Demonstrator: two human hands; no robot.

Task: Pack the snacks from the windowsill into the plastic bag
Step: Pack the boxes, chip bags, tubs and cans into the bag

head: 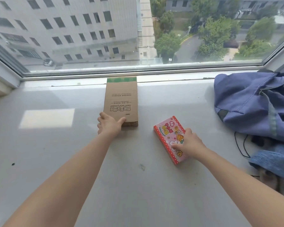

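A long brown cardboard box lies flat on the white windowsill, reaching back to the window frame. My left hand grips its near left corner, thumb along the near end and fingers down the left side. To the right lies a pink and red snack box with cartoon animals on it. My right hand holds its near half, bent fingers on the top face and thumb at the right edge.
A crumpled blue fabric bag fills the right end of the sill, with a black cord, a blue cloth and something furry below it. The window glass rises just behind the cardboard box.
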